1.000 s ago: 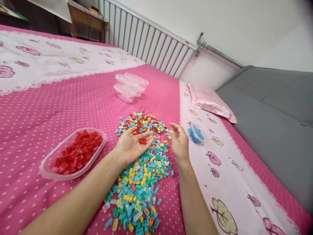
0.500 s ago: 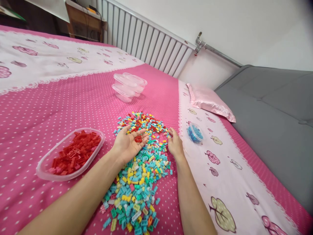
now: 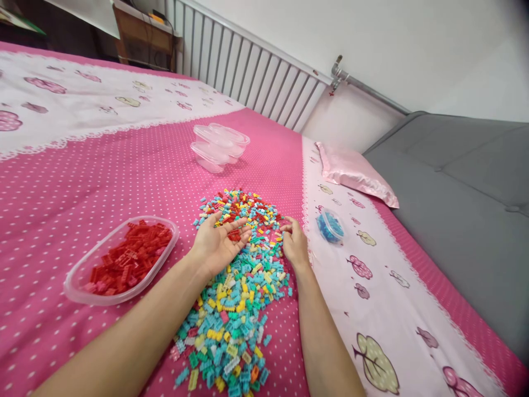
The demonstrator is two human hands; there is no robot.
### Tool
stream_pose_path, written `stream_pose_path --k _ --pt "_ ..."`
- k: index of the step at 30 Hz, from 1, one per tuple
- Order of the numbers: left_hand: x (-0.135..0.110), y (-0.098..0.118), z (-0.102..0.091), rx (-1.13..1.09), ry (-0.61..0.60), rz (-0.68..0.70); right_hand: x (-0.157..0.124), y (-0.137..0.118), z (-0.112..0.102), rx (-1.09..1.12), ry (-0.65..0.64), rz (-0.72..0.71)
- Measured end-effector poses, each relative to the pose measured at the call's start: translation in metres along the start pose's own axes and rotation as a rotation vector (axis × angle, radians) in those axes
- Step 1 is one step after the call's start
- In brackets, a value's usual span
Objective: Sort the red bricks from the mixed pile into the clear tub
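A long heap of small toy bricks [image 3: 243, 292], mostly turquoise, yellow and green with red ones at the far end, lies on the pink dotted bedspread [image 3: 136, 187]. Above its left side, my left hand [image 3: 217, 245] is palm up, fingers loosely extended, with a few red bricks [image 3: 234, 235] resting in it. My right hand [image 3: 295, 242] is at the heap's right edge, fingers bent and slightly apart; no brick shows in them. To the left stands a clear plastic tub [image 3: 76, 295] holding red bricks [image 3: 132, 256]. A smaller container of blue bricks [image 3: 330, 226] is on the right.
Several clear empty containers [image 3: 219, 146] are grouped beyond the heap. A pink pillow [image 3: 355, 173] lies by the grey headboard [image 3: 458, 182]. A white radiator [image 3: 248, 60] with a pipe runs along the wall, and a wooden cabinet [image 3: 144, 38] stands at the far left.
The fingers of my right hand have shifted and parted slightly at the heap's edge. My left hand stays in place with its red bricks. The view has moved a little.
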State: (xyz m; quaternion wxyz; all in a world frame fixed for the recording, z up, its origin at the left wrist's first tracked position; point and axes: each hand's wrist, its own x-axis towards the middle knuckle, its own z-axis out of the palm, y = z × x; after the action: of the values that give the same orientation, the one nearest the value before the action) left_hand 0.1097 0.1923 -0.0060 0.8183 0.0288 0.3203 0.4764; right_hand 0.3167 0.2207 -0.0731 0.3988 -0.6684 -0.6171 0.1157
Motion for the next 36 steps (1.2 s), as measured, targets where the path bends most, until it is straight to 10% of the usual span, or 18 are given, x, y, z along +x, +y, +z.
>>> stream_pose_path --k 14,24,36 --pt "0.000 0.000 0.000 -0.011 0.023 -0.003 -0.005 -0.019 -0.009 0.002 0.018 0.010" --pt "0.000 -0.001 0.000 0.005 0.011 0.010 -0.010 -0.024 0.000 -0.131 -0.203 -0.366" --pt "0.000 0.000 0.000 0.004 0.021 0.012 -0.012 -0.022 0.003 -0.200 -0.258 -0.330"
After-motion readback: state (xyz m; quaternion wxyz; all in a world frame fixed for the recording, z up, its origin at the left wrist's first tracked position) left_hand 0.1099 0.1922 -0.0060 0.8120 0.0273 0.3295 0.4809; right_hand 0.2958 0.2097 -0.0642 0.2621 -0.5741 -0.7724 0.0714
